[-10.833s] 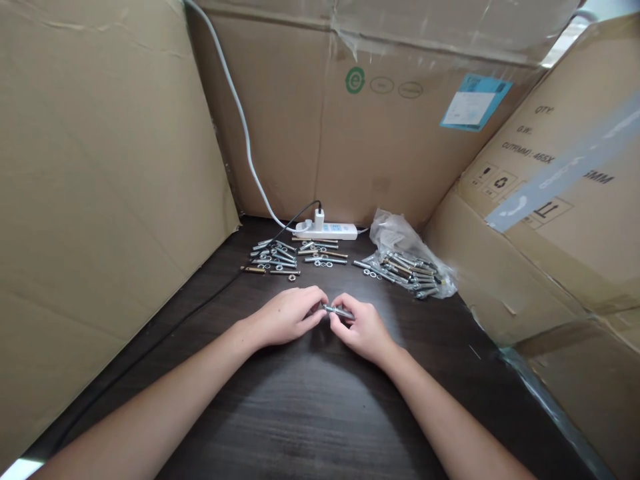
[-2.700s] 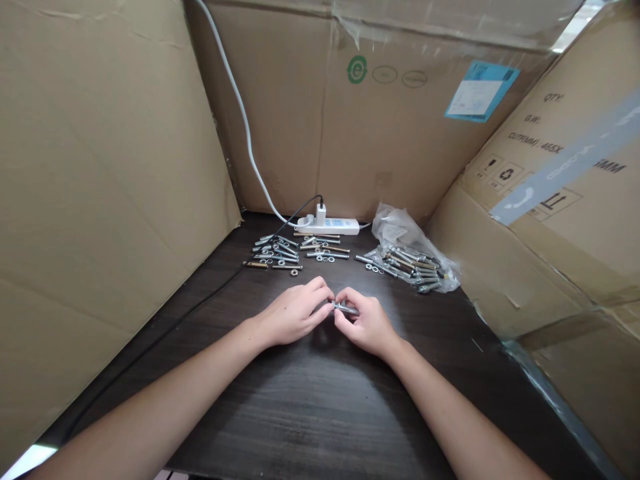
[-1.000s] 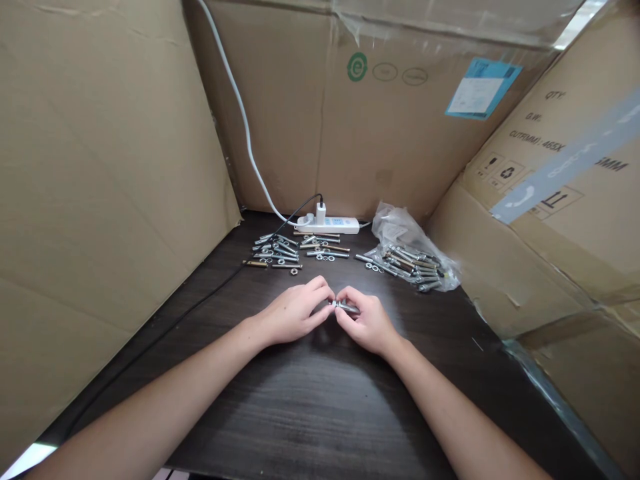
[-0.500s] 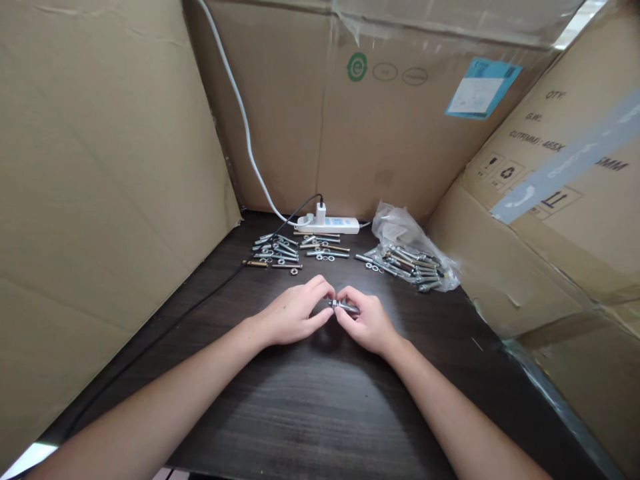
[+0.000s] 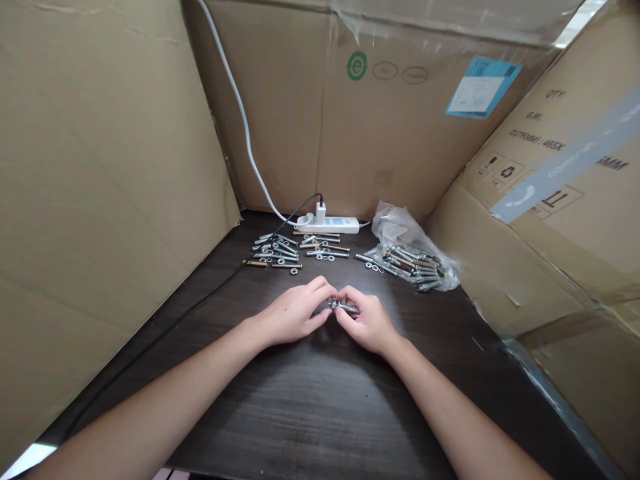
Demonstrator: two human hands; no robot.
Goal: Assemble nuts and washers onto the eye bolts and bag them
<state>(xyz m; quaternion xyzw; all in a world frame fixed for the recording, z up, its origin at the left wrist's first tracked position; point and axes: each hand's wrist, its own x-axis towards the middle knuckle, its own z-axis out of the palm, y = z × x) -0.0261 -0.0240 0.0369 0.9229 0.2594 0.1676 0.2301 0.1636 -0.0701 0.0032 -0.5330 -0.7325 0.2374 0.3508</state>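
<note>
Both my hands meet over the middle of the dark wooden table (image 5: 310,413). My right hand (image 5: 367,323) is curled around a silver expansion bolt (image 5: 345,307), whose end sticks out toward the left. My left hand (image 5: 295,312) pinches that end with thumb and fingertips; a small nut or washer there is too small to make out. Behind my hands lie loose bolts, nuts and washers (image 5: 287,252) spread on the table. A clear plastic bag of more bolts (image 5: 407,257) lies to the right of them.
A white power strip (image 5: 327,225) with a plugged charger sits at the back, its white cable running up the cardboard and a black cable (image 5: 165,333) trailing left along the table. Large cardboard boxes (image 5: 100,173) wall in the table on the left, back and right.
My hands stay together on the bolt in nearly the same place; only the fingertips shift slightly. The camera view has tilted a little since the oldest frame.
</note>
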